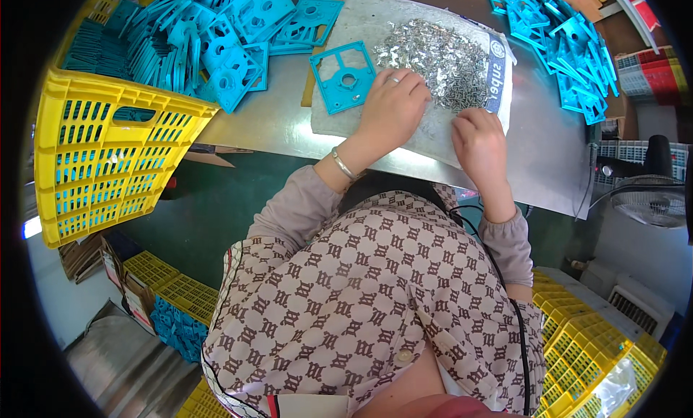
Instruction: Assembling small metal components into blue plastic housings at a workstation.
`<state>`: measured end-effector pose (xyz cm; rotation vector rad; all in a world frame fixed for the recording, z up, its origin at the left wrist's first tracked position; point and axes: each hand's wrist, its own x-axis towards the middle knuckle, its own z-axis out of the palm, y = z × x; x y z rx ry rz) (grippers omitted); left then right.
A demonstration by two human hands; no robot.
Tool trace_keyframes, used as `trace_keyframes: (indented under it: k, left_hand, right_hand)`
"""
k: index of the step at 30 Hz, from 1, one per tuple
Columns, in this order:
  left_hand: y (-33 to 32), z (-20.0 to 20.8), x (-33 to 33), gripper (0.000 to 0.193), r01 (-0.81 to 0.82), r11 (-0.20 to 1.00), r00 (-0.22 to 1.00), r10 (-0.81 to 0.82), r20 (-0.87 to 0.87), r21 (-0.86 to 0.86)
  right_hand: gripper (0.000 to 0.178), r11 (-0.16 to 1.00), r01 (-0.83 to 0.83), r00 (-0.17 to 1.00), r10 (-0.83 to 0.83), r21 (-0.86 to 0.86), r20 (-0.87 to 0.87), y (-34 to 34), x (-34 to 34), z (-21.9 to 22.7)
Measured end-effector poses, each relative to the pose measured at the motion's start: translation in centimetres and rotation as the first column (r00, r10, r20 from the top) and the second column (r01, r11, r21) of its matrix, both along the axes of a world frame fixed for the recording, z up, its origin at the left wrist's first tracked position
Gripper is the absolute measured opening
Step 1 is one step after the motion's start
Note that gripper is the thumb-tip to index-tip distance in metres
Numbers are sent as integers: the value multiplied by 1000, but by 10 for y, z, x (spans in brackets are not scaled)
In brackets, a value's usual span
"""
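One blue plate [338, 91] lies just left of left-hand grip [393, 106].

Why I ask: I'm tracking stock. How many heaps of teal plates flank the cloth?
2: the left heap and the right heap, on either side of the cloth. Others may be hidden.

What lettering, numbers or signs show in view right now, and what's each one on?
White cloth under the small metal pieces: light lettering and a round emblem on its blue band; legible, but I don't copy wording.
Patterned shirt: repeated dark letter-like motif, likewise not quoted.
Turquoise plastic frame beside the left hand: no readable marking.
Background: any print is too small or blurred.
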<state>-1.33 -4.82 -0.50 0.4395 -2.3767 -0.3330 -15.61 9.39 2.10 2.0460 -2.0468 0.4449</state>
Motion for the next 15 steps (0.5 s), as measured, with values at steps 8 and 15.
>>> trace_keyframes:
  k: [8, 15]
  left_hand:
    - [12, 15, 17, 18, 317, 380, 946, -60, -319, 869]
    - [15, 32, 30, 23, 267, 510, 956, -33, -292, 817]
  right_hand:
    - [9, 978, 141, 469, 71, -154, 880, -17, 15, 12]
    - [14, 981, 147, 176, 96, -123, 980, -18, 23, 14]
